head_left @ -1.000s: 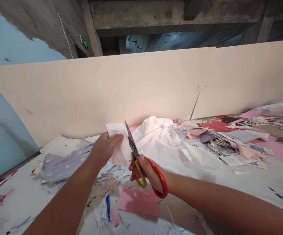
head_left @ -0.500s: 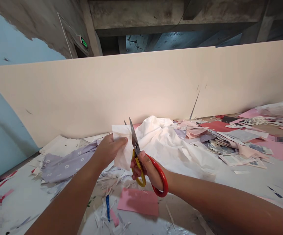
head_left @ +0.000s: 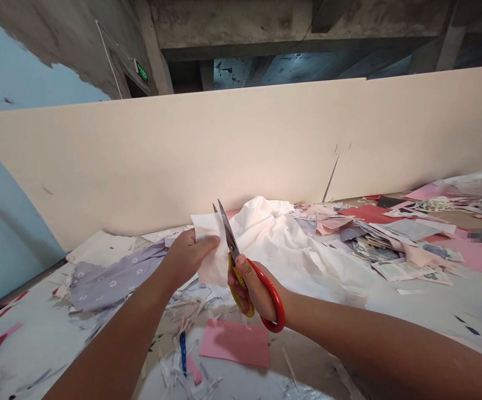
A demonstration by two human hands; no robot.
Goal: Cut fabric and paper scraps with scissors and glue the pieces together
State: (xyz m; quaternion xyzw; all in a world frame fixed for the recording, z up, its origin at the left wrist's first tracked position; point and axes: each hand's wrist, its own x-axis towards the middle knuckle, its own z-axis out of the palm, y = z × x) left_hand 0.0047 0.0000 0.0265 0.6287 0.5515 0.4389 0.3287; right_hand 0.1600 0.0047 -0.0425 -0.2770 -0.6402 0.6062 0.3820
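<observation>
Left hand [head_left: 184, 255]: pinches the white sheet [head_left: 213, 266], thumb on its near face, the other fingers mostly hidden behind; raised beyond and to the left of the pink card [head_left: 234, 344].
White sheet: held up beyond the pink card, a little toward its left end; long axis close to upright.
Right hand [head_left: 261, 289]: wrapped around the scissors [head_left: 232, 245] by their handles [head_left: 279, 311], beyond the pink card's right end.
Scissors: long axis slants from the handles up and leftward, tips slightly apart.
Blades against sheet: the sheet lies left of the right hand and directly in the left hand, which is nearer to it; the near blade [head_left: 225, 224] runs along its right edge, while the other tip [head_left: 214, 208] shows past the top edge, so that edge seems to sit between the blades; whether they touch it, I cannot tell.
Scraps [head_left: 169, 364]: just left of the pink card, a blue strip [head_left: 183, 353] among them.
White cloth [head_left: 278, 244]: rumpled, beyond the pink card and rightward.
Lavender cloth [head_left: 107, 280]: beyond the pink card, well left.
Stack of pieces [head_left: 374, 250]: beyond the pink card, well right.
</observation>
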